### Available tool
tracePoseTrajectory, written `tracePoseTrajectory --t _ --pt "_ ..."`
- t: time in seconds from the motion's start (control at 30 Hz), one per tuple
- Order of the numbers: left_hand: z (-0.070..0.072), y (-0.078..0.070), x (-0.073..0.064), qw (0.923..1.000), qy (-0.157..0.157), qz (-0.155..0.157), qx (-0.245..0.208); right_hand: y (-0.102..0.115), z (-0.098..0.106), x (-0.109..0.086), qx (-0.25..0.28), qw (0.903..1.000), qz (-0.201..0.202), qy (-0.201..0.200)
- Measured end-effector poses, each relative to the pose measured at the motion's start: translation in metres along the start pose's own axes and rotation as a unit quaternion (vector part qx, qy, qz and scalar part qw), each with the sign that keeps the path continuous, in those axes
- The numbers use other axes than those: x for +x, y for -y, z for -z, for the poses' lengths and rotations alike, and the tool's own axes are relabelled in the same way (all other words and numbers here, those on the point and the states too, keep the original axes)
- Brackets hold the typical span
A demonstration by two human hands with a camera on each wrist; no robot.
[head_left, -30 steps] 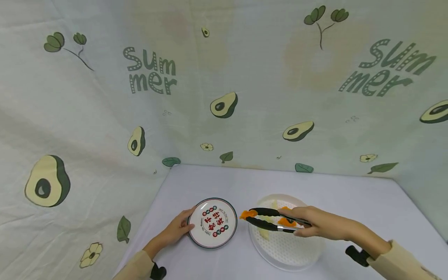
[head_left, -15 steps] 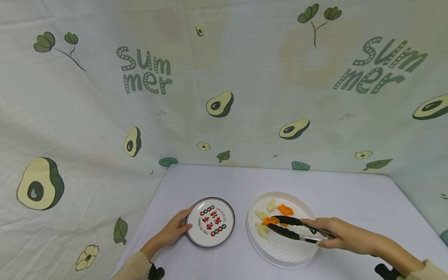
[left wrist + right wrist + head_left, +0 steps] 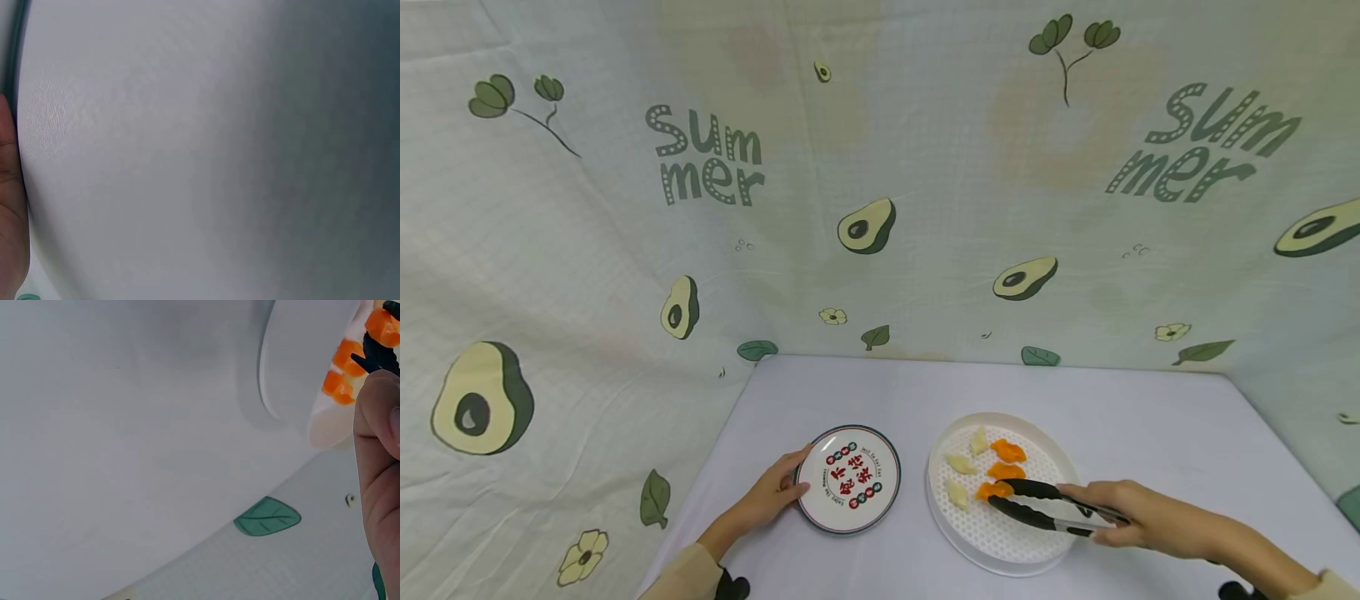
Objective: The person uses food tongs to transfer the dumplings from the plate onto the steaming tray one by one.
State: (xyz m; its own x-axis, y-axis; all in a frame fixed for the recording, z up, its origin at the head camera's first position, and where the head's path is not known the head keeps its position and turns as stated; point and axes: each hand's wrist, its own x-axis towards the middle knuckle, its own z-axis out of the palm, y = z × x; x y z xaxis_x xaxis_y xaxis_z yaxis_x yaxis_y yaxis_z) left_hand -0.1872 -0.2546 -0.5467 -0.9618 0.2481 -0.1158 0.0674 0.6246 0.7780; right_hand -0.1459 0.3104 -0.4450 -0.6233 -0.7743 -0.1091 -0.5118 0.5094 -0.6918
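My left hand holds the left rim of a small round plate with red and green printing, thumb over the edge. The left wrist view shows part of that hand at its left border. With my right hand I grip black-tipped tongs over a round white dimpled tray. The tong tips are at the nearest orange dumpling-like piece, low over the tray; whether it touches the surface I cannot tell. In the right wrist view my right hand hides most of the tongs.
Two more orange pieces, one of them farthest back, lie in a row on the tray. Several pale yellow pieces lie left of them. The white table ends at a printed cloth backdrop.
The right hand and tongs have moved right from between plate and tray to over the tray, carrying an orange piece to the front of the orange row. The left hand stays on the plate.
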Motion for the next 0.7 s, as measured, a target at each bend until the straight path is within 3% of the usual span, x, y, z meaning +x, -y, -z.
tracePoseTrajectory --t 0.7 --pt "0.001 0.002 -0.002 0.9996 0.009 -0.012 -0.022 -0.011 -0.013 -0.004 0.023 0.9996 0.013 -0.003"
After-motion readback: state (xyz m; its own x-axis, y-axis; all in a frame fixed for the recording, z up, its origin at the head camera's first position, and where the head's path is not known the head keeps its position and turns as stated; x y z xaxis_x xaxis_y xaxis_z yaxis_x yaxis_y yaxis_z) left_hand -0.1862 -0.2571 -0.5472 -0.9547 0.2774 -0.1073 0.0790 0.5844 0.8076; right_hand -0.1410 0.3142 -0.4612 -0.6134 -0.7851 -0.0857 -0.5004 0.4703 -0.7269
